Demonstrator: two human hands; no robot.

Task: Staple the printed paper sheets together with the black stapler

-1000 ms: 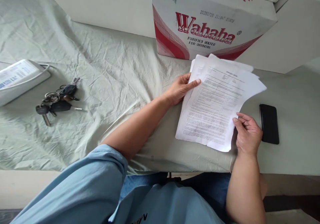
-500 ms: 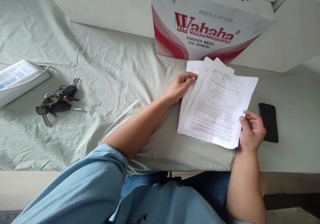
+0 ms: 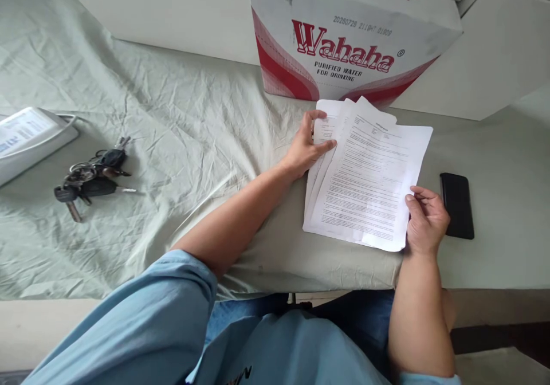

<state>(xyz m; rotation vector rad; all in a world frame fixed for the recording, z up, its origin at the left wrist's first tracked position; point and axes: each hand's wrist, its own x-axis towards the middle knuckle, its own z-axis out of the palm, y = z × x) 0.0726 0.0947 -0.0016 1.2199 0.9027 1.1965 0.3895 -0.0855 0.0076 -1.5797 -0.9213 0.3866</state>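
A cloth-covered table (image 3: 193,116) carries keys (image 3: 90,179), papers (image 3: 365,184), a phone (image 3: 456,204) and a Wahaha box (image 3: 344,41).

A loose stack of printed sheets (image 3: 367,184) lies on a surface draped in wrinkled pale green cloth, just in front of a red-and-white cardboard box. The white pages, covered in dense lines of small black type too fine to read, are fanned unevenly: the top sheet sits skewed to the right, while the upper-left corners of several pages beneath it show in staggered steps. The left hand (image 3: 306,150) presses thumb and fingers on those exposed left-hand corners. The right hand (image 3: 425,222) pinches the stack's lower right corner, where the near edge reaches the rim of the surface.
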